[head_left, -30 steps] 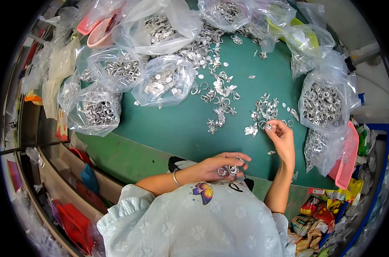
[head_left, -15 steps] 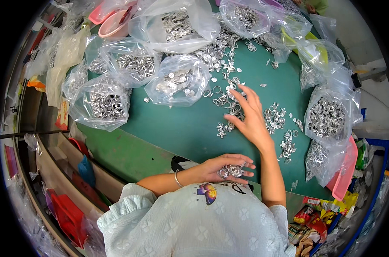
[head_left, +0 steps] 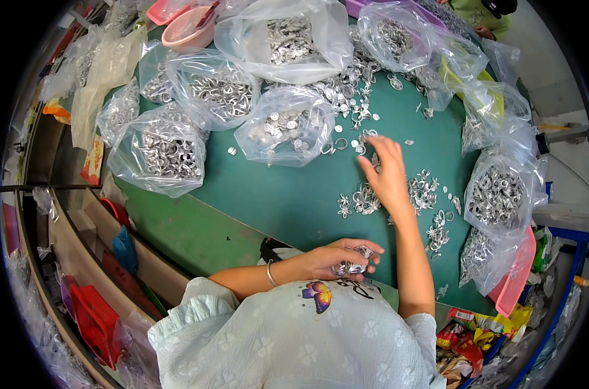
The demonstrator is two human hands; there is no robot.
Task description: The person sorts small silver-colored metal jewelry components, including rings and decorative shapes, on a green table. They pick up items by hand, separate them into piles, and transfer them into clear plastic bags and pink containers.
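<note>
Silver-coloured metal rings and small ornaments lie loose on the green tabletop [head_left: 294,201]. My left hand [head_left: 330,259], palm up close to my body, has its fingers curled round several silver metal rings [head_left: 351,260]. Farther out, my right hand [head_left: 390,176] reaches over the table, thumb and fingers apart. Its fingertips are at a few loose rings [head_left: 367,137], partly hidden by the hand. A small heap of metal pieces [head_left: 365,200] lies just below its thumb, and a flower-shaped piece [head_left: 343,205] is left of that. Another heap [head_left: 424,189] sits right of my wrist.
Clear plastic bags of metal pieces ring the work area, including one at the left [head_left: 164,155], one in the middle [head_left: 284,133] and one at the right [head_left: 496,194]. A pink basket [head_left: 518,279] is at the right edge. Another person [head_left: 485,19] is at the far right.
The view has shifted slightly. My left hand's fingers have curled further over the rings. Fewer loose rings show left of my right hand.
</note>
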